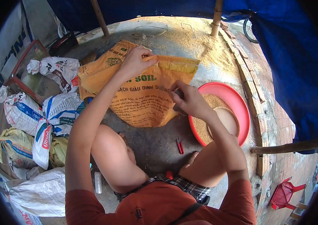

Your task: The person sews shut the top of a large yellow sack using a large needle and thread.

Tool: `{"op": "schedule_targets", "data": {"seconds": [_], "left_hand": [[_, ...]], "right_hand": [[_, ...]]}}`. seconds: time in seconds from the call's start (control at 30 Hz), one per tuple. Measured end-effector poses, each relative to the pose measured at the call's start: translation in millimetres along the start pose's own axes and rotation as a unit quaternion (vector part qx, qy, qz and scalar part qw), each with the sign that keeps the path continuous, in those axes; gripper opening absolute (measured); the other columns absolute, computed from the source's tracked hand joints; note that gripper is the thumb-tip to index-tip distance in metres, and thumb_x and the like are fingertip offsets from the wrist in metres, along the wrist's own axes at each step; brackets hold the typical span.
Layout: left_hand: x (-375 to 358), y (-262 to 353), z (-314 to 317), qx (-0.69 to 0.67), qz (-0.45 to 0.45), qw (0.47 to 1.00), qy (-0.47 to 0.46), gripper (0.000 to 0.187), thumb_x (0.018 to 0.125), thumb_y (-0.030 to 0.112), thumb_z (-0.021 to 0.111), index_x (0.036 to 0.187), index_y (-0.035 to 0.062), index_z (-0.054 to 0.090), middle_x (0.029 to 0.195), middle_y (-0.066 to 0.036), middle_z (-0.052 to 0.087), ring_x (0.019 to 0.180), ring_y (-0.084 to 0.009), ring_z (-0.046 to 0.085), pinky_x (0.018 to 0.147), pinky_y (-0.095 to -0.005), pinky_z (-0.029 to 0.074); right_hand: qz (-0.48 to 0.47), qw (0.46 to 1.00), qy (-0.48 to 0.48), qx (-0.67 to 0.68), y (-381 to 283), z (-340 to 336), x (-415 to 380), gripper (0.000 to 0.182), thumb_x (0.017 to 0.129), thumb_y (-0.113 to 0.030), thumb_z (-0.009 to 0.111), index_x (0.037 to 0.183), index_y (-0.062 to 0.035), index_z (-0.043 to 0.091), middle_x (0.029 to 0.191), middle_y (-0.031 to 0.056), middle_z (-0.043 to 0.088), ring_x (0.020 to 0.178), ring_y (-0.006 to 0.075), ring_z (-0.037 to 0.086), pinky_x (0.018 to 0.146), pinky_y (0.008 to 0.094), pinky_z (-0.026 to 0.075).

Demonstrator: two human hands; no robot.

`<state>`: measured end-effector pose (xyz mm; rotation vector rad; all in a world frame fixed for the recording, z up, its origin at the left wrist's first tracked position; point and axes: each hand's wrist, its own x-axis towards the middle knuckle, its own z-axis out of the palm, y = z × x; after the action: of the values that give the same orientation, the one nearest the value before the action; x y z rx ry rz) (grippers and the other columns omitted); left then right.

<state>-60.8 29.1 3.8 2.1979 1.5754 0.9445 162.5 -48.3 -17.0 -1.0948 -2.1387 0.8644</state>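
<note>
An orange printed sack (144, 95) stands up in front of me, its mouth toward the far side. My left hand (136, 62) pinches the sack's top edge near the middle. My right hand (189, 99) is closed in front of the sack's right side, over the rim of the red basin. Something small and dark shows at its fingers, but I cannot make out what it is. On the floor between my feet lie red-handled snips (180, 145).
A red basin (246, 108) of grain with a round sieve (224, 123) is at right. Filled sacks (59, 73) crowd the left. Loose grain (215, 52) covers the floor beyond. A brick edging (254, 97), blue tarp (297, 63) and upturned red stool (286, 193) stand right.
</note>
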Motion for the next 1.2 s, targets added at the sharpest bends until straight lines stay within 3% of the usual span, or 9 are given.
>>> {"op": "schedule_targets", "data": {"seconds": [0.03, 0.1, 0.23, 0.33, 0.5, 0.57, 0.77, 1.03, 1.2], "left_hand": [[-0.2, 0.0, -0.3, -0.01, 0.002, 1.0, -0.007, 0.028, 0.073, 0.023, 0.071, 0.09, 0.0012, 0.067, 0.089, -0.01, 0.057, 0.091, -0.026, 0.054, 0.084, -0.0359, 0.041], [-1.6, 1.8, -1.7, -0.021, 0.004, 1.0, -0.016, 0.028, 0.074, 0.023, 0.071, 0.09, 0.0005, 0.066, 0.09, -0.01, 0.057, 0.092, -0.0256, 0.054, 0.084, -0.0356, 0.042], [-2.6, -0.4, -4.8, -0.028, -0.003, 0.999, -0.034, 0.029, 0.074, 0.023, 0.071, 0.095, 0.0025, 0.066, 0.095, -0.009, 0.057, 0.095, -0.0256, 0.054, 0.086, -0.0359, 0.041], [-8.7, 4.5, -13.8, 0.005, 0.021, 0.999, -0.039, 0.031, 0.074, 0.022, 0.071, 0.098, 0.0043, 0.064, 0.101, -0.008, 0.055, 0.099, -0.0256, 0.052, 0.089, -0.0368, 0.04], [-21.9, 17.5, -28.6, 0.014, 0.073, 0.997, -0.004, 0.029, 0.071, 0.014, 0.071, 0.095, 0.0027, 0.06, 0.1, -0.009, 0.053, 0.103, -0.0254, 0.051, 0.088, -0.0341, 0.039], [-26.2, 26.2, -31.6, 0.017, 0.128, 0.987, 0.091, 0.025, 0.07, 0.012, 0.07, 0.09, 0.0032, 0.06, 0.099, -0.009, 0.052, 0.103, -0.0268, 0.05, 0.088, -0.0355, 0.039], [-42.4, 43.5, -22.4, 0.074, 0.281, 0.957, 0.004, 0.022, 0.07, 0.016, 0.069, 0.086, 0.004, 0.059, 0.094, -0.008, 0.053, 0.099, -0.0239, 0.048, 0.089, -0.0368, 0.039], [-41.3, 30.1, -7.4, 0.107, 0.261, 0.959, 0.044, 0.014, 0.07, 0.013, 0.07, 0.077, 0.003, 0.064, 0.084, -0.004, 0.054, 0.09, -0.0221, 0.047, 0.083, -0.0357, 0.038], [-51.8, 43.6, 8.7, 0.035, 0.207, 0.974, 0.082, 0.01, 0.071, 0.013, 0.069, 0.074, 0.0037, 0.066, 0.079, -0.003, 0.055, 0.088, -0.0208, 0.047, 0.08, -0.0347, 0.037]], "right_hand": [[-0.001, 1.0, -0.001, 0.0, 5.4, -1.4, 0.3, 0.019, 0.089, -0.02, 0.052, 0.094, -0.0013, 0.052, 0.059, 0.0048, 0.055, 0.043, 0.0133, 0.052, 0.043, 0.0282, 0.043], [0.026, 0.991, 0.059, -0.119, -2.6, -7.9, 1.9, 0.022, 0.082, -0.02, 0.06, 0.092, -0.0008, 0.057, 0.064, 0.0147, 0.06, 0.061, 0.0279, 0.062, 0.059, 0.0377, 0.047], [0.041, 0.988, 0.148, -0.013, -0.1, -0.6, 9.9, 0.022, 0.082, -0.018, 0.062, 0.093, -0.0006, 0.058, 0.062, 0.0103, 0.058, 0.056, 0.0231, 0.059, 0.055, 0.0348, 0.045], [0.064, 0.983, 0.149, -0.081, 5.5, 6.4, 15.5, 0.026, 0.08, -0.018, 0.062, 0.099, -0.0018, 0.059, 0.065, 0.0141, 0.061, 0.064, 0.031, 0.062, 0.06, 0.0396, 0.047], [0.029, 0.976, 0.187, -0.11, 20.9, 22.7, 26.6, 0.023, 0.08, -0.016, 0.063, 0.098, -0.0002, 0.06, 0.058, 0.0113, 0.058, 0.051, 0.0222, 0.057, 0.053, 0.034, 0.044], [0.043, 0.982, 0.171, -0.064, 18.8, 24.2, 29.2, 0.021, 0.081, -0.015, 0.062, 0.095, 0.0002, 0.06, 0.058, 0.0101, 0.058, 0.049, 0.0192, 0.056, 0.051, 0.0323, 0.044], [0.077, 0.983, 0.157, 0.061, 3.9, 20.7, 29.8, 0.015, 0.082, -0.014, 0.061, 0.087, -0.0004, 0.059, 0.057, 0.0098, 0.057, 0.052, 0.0194, 0.056, 0.052, 0.0327, 0.044], [0.071, 0.978, 0.153, 0.122, 7.6, 16.7, 26.6, 0.014, 0.085, -0.015, 0.059, 0.086, -0.0003, 0.059, 0.056, 0.0054, 0.055, 0.045, 0.0103, 0.051, 0.045, 0.0278, 0.041], [0.128, 0.93, 0.144, 0.312, 6.0, 13.7, 29.8, 0.018, 0.087, -0.017, 0.058, 0.083, 0.0003, 0.058, 0.061, 0.003, 0.058, 0.044, 0.0066, 0.048, 0.04, 0.0214, 0.039]]}}
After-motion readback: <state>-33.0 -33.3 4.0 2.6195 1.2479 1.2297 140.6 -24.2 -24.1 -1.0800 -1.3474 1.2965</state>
